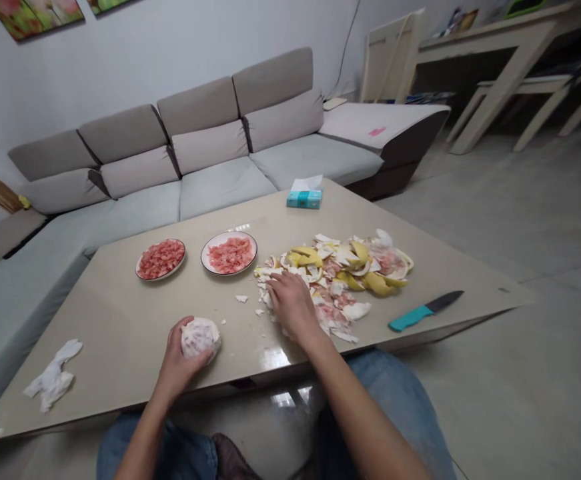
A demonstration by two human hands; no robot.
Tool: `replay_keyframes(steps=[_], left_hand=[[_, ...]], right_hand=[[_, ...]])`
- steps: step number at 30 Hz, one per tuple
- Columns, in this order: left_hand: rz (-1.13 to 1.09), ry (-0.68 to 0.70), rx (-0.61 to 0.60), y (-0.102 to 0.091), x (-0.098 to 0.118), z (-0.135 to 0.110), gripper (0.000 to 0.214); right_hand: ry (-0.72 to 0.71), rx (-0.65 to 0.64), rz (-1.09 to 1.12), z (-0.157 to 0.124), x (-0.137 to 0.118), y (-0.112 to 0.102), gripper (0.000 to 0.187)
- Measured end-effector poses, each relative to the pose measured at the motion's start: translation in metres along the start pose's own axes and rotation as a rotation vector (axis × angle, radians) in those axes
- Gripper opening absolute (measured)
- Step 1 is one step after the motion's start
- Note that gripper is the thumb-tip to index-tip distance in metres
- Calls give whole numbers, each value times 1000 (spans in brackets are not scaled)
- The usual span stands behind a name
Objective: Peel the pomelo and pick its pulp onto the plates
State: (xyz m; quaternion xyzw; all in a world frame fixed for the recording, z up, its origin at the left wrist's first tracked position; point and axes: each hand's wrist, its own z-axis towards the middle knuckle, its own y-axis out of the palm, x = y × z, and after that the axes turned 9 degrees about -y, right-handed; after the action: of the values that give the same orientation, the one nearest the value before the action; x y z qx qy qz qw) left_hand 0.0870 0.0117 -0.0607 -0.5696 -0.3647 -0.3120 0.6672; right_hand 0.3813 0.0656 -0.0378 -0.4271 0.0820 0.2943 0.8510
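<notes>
My left hand (182, 357) is wrapped around a peeled pomelo (201, 338), a ball covered in white pith, close to the table's near edge. Over the left side of a heap of pomelo peel (353, 260) is my right hand (293, 301), palm down with fingers stretched out and somewhat apart; no object shows in it. Yellow rind, white pith and pinkish membrane make up the heap. Two plates of pink pomelo flesh stand beyond my hands: a left plate (161, 259), heaped full, and a right plate (229, 253) with its white rim showing.
A knife (426, 311) with a turquoise handle lies right of the peel, near the table edge. A tissue pack (304, 195) sits at the far side. Crumpled tissue (54, 375) lies at the left of the glossy table (120, 320). Behind stands a grey sofa (210, 173).
</notes>
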Motion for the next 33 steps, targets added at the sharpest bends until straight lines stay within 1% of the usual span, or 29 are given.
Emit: replay_keyframes(steps=[3,6,7,9,10,12,14,19,22,24,28,31,33], left_hand=[[-11,-10,-61,-3,-4,-2,70],[-40,-28,-86,-5,-9,-5,73],[-47,-36,-94,-5,-10,-5,74],[-61,-47,-107,-5,-10,-6,75],[-67,-51,-115,-5,-10,-6,74],[-78,-53,-127,-5,-8,-7,74],[-78,-48,-128,-5,-5,-7,74],[-24,-5,-93,-2,-4,-8,71],[43,60,-49,1,-5,-7,69],[74,92,-26,3,-5,-7,69],[62,88,-30,3,-6,-6,69],[23,39,-39,2,-8,-8,72],[12,21,-41,2,-8,-9,73]], right_hand=[[-2,41,-21,-3,-12,5,22],[31,31,137,-17,-36,15,28],[43,4,215,-24,-48,21,28],[38,-76,380,-35,-72,32,22],[45,-122,429,-40,-84,37,21],[81,-199,460,-47,-103,46,23],[107,-256,438,-48,-113,50,23],[113,-342,289,-42,-118,52,11],[191,-311,230,-41,-120,58,12],[254,-255,259,-42,-120,64,13],[350,-150,439,-46,-116,67,14],[325,-148,541,-49,-114,63,14],[295,-170,522,-50,-115,61,13]])
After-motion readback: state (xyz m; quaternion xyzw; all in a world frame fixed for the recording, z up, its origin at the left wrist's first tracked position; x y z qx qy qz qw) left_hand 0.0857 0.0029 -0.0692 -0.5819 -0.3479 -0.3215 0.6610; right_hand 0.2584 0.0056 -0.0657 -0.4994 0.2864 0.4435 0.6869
